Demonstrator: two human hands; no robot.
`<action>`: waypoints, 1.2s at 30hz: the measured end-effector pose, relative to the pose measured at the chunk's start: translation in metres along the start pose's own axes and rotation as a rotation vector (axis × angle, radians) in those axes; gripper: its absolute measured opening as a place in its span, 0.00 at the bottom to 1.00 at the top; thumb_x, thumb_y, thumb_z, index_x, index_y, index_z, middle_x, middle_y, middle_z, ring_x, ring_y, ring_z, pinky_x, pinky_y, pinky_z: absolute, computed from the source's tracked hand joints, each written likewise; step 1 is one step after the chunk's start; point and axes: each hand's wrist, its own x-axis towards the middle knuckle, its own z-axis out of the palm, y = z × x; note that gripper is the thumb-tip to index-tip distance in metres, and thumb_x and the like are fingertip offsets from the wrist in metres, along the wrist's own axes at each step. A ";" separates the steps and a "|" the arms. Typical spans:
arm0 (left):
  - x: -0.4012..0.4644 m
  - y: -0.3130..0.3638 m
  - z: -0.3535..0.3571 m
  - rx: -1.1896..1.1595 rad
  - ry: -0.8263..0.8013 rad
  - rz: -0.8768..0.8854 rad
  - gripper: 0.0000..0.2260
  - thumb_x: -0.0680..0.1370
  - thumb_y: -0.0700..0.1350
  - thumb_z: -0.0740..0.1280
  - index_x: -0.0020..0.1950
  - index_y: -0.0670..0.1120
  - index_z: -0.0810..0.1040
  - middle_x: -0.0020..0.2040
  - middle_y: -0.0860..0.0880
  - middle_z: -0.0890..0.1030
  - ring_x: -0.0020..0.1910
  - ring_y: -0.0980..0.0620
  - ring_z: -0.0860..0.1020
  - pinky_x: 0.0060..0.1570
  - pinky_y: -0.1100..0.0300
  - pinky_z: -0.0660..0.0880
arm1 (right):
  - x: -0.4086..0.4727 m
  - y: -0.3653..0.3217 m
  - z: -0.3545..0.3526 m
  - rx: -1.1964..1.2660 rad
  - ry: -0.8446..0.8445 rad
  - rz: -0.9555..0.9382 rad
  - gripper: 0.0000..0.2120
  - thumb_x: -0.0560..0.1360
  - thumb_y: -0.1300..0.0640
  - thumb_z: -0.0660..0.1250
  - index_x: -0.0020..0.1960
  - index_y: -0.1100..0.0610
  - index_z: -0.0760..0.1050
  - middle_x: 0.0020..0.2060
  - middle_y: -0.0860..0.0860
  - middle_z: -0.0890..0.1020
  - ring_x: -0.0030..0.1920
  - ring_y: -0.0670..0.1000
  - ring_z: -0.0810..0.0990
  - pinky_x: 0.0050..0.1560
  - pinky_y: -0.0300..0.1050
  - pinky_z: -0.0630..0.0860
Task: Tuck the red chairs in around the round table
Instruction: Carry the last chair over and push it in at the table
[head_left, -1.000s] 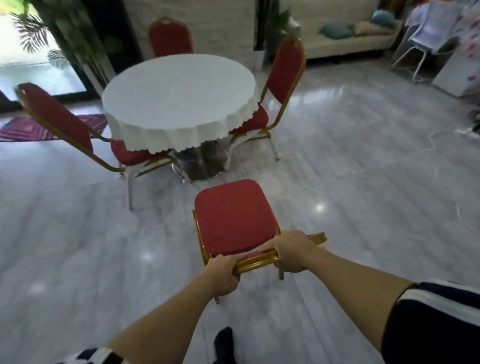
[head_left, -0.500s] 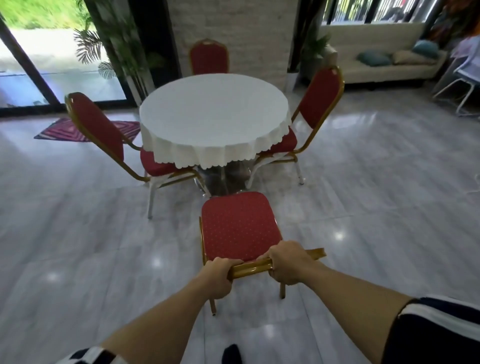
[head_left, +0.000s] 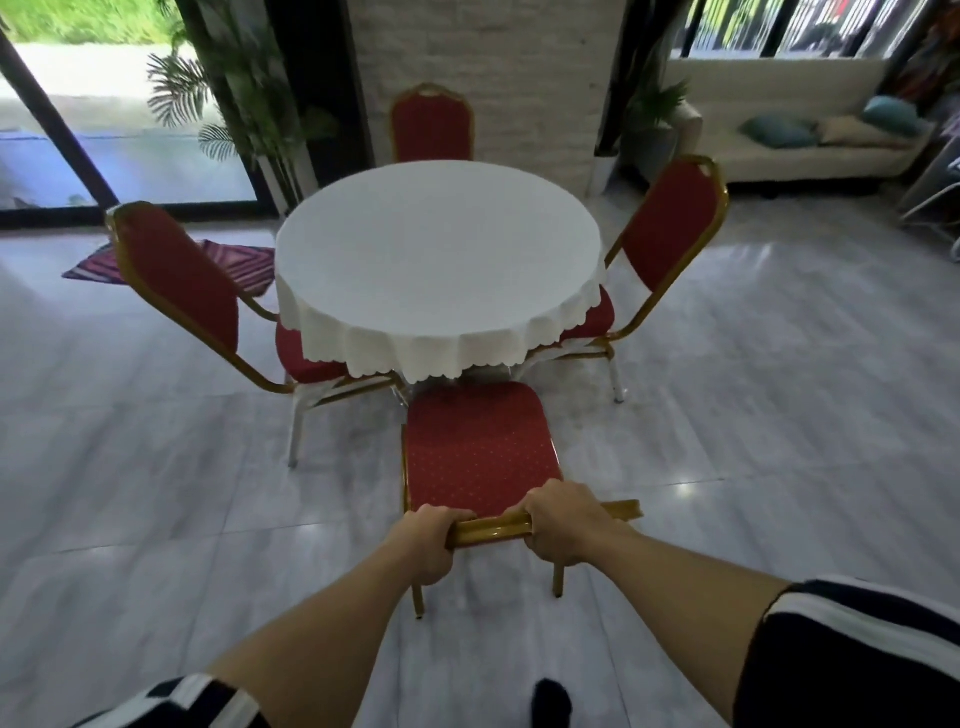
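Glossy grey tile floor (head_left: 779, 395); cream sofa (head_left: 810, 156); bright glass doors (head_left: 104, 130).

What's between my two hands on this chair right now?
In the head view, only a short bare stretch of the chair's gold top rail lies between the left hand and right hand.

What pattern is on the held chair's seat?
Red seat with small pale dots, clearest in the head view.

Side chairs (head_left: 176, 280) (head_left: 670, 234) flank what seems an open gap.
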 end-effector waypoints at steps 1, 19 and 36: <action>0.011 0.001 -0.007 -0.003 0.011 -0.008 0.25 0.79 0.37 0.64 0.72 0.59 0.77 0.59 0.50 0.83 0.57 0.46 0.81 0.58 0.50 0.80 | 0.012 0.006 -0.006 -0.004 0.005 -0.013 0.20 0.78 0.55 0.63 0.63 0.38 0.83 0.46 0.51 0.86 0.46 0.58 0.83 0.54 0.55 0.81; 0.143 0.050 -0.071 0.045 -0.036 -0.097 0.25 0.78 0.37 0.63 0.71 0.60 0.77 0.59 0.49 0.83 0.56 0.46 0.81 0.58 0.49 0.80 | 0.130 0.116 -0.069 -0.054 -0.051 -0.133 0.18 0.76 0.54 0.64 0.62 0.41 0.83 0.47 0.50 0.86 0.48 0.59 0.82 0.53 0.52 0.78; 0.153 0.060 -0.074 0.068 -0.065 -0.220 0.22 0.80 0.37 0.63 0.72 0.54 0.76 0.59 0.47 0.80 0.59 0.44 0.80 0.59 0.51 0.78 | 0.146 0.129 -0.065 0.009 -0.067 -0.160 0.16 0.76 0.53 0.63 0.58 0.39 0.82 0.40 0.46 0.80 0.41 0.56 0.79 0.44 0.50 0.72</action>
